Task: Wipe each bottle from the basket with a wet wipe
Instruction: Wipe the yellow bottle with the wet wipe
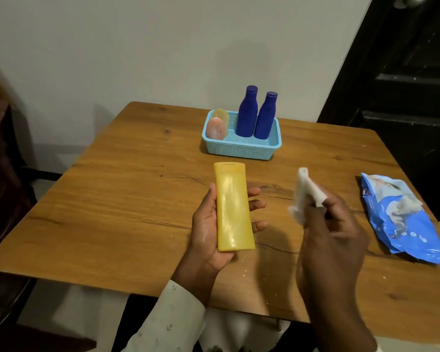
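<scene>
Lay flat in the upturned left hand point(208, 224), the yellow bottle point(233, 208), thumb along one side and fingertips curled up the other, cap end pointing toward the blue basket point(241, 146). Pinched a white wet wipe point(304, 193) in the right hand point(333, 232), just right of the bottle, apart from it; blurred, so finger detail unclear. Stood upright in the basket: two blue bottles point(247, 113). Rested on the tabletop point(112, 199), well right of the basket, a blue wipes packet point(401, 219).

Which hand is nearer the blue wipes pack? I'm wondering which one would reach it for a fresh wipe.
Right. The right hand, pinching the wet wipe, hovers just left of the wipes pack. The left hand holds the yellow bottle farther left, beyond the right hand.
</scene>
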